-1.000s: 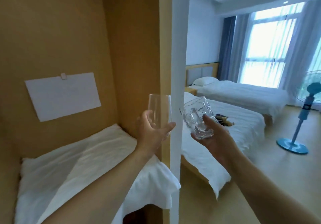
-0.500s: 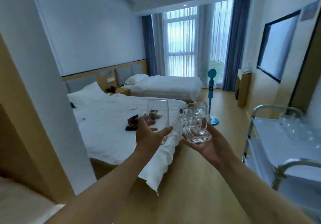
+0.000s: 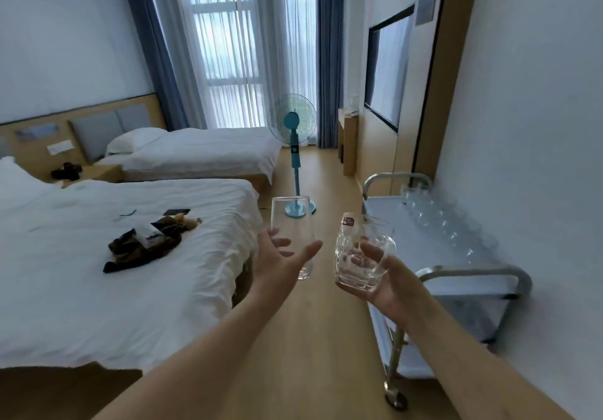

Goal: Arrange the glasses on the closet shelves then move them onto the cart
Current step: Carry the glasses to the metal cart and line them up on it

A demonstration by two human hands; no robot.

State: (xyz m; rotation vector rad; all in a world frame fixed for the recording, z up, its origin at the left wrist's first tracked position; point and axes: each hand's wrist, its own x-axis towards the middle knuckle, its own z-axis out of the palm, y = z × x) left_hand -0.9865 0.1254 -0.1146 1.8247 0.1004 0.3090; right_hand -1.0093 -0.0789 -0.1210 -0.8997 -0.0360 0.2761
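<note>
Held a tall plain glass (image 3: 291, 224) upright in the left hand (image 3: 277, 264), gripped near its base, and a dimpled mug (image 3: 363, 255) in the right hand (image 3: 390, 284), fingers curled round it, just beside the steel cart (image 3: 434, 256) bearing rows of glasses (image 3: 443, 220)
</note>
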